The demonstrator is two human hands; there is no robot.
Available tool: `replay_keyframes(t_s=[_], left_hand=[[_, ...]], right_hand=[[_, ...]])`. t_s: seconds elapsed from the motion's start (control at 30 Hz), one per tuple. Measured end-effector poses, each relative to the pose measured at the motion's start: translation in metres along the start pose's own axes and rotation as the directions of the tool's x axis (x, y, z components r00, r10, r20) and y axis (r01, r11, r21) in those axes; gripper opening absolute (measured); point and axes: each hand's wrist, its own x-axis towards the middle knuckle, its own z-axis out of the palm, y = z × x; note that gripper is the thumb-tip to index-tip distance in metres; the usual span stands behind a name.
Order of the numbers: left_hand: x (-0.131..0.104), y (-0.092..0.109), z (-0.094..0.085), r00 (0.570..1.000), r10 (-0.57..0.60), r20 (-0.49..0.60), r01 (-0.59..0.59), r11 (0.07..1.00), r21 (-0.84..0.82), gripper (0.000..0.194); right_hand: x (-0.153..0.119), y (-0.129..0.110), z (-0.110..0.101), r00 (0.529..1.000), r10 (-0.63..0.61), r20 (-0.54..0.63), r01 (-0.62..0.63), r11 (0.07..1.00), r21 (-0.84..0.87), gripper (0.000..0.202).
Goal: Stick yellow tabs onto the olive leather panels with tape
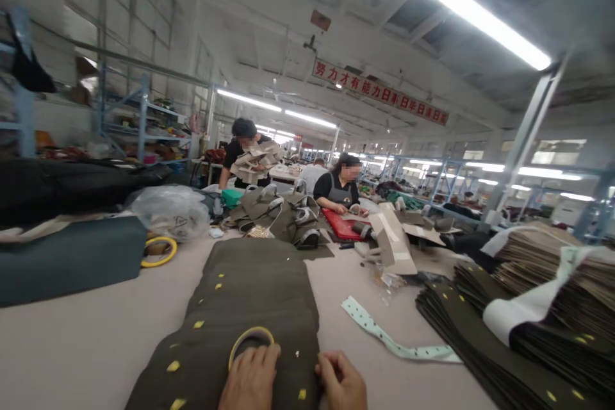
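A long dark olive fabric stack (259, 282) runs away from me down the table, dotted with small yellow tape pieces (173, 366). Over it, my left hand (252, 378) is closed on a yellow roll of tape (250, 333), whose rim stands up beyond the knuckles. My right hand (342, 383) is at the fabric's right edge, thumb and fingers pinched together. Whatever lies between those fingertips is too small to make out. Near the fabric's front edge, between the hands, sits another yellow piece (302, 394).
Piled dark panels (461, 339) and a pale dotted strip (398, 344) lie right. On the left are a second tape roll (161, 252), a plastic bag (173, 211) and a dark green panel (72, 256). Bag parts (283, 214) and two co-workers (339, 186) are ahead.
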Motion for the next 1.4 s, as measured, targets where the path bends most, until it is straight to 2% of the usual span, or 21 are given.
replay_keyframes(t_s=[0.1, 0.17, 0.3, 0.57, 0.7, 0.83, 0.9, 1.03, 1.2, 1.33, 1.4], left_hand=[[0.001, 0.01, -0.028, 0.985, -0.034, 0.17, 0.036, 0.999, -0.011, 0.032], [0.004, 0.012, -0.037, 0.972, -0.023, 0.235, 0.029, 0.999, -0.023, 0.028], [0.006, 0.012, -0.04, 0.946, -0.014, 0.323, 0.028, 0.999, -0.037, 0.023], [-0.002, 0.011, -0.051, 0.912, 0.052, 0.407, -0.023, 0.997, -0.076, 0.018], [-0.004, 0.008, -0.051, 0.89, 0.064, 0.451, -0.031, 0.996, -0.081, 0.015], [-0.003, 0.006, -0.046, 0.878, 0.08, 0.471, -0.044, 0.995, -0.087, 0.015], [-0.003, 0.005, -0.045, 0.877, 0.088, 0.471, -0.05, 0.994, -0.093, 0.015], [-0.006, 0.005, -0.047, 0.882, 0.091, 0.461, -0.049, 0.993, -0.103, 0.012], [-0.008, 0.005, -0.05, 0.888, 0.098, 0.449, -0.051, 0.992, -0.114, 0.012], [-0.008, 0.005, -0.05, 0.889, 0.099, 0.447, -0.051, 0.992, -0.118, 0.011], [-0.007, 0.005, -0.05, 0.891, 0.096, 0.445, -0.048, 0.992, -0.119, 0.011]], right_hand=[[0.001, -0.004, -0.012, 0.996, 0.066, 0.067, -0.068, 0.997, 0.029, 0.039], [0.003, 0.003, -0.014, 0.986, 0.13, 0.102, -0.135, 0.99, 0.039, 0.042], [0.003, 0.012, -0.012, 0.973, 0.184, 0.142, -0.19, 0.981, 0.032, 0.045], [0.004, 0.0, -0.021, 0.949, 0.209, 0.238, -0.22, 0.975, 0.022, 0.039], [-0.003, -0.004, -0.03, 0.881, 0.263, 0.393, -0.289, 0.957, 0.008, 0.037], [-0.02, -0.009, -0.035, 0.748, 0.368, 0.552, -0.351, 0.926, -0.142, 0.03], [-0.027, -0.011, -0.036, 0.733, 0.373, 0.568, -0.306, 0.928, -0.215, 0.026], [-0.034, -0.016, -0.035, 0.777, 0.272, 0.567, -0.113, 0.947, -0.3, 0.021], [-0.034, -0.025, -0.031, 0.788, 0.191, 0.586, 0.072, 0.916, -0.395, 0.019], [-0.035, -0.028, -0.026, 0.802, 0.144, 0.579, 0.178, 0.869, -0.462, 0.018], [-0.036, -0.026, -0.025, 0.821, 0.145, 0.553, 0.185, 0.848, -0.497, 0.015]])
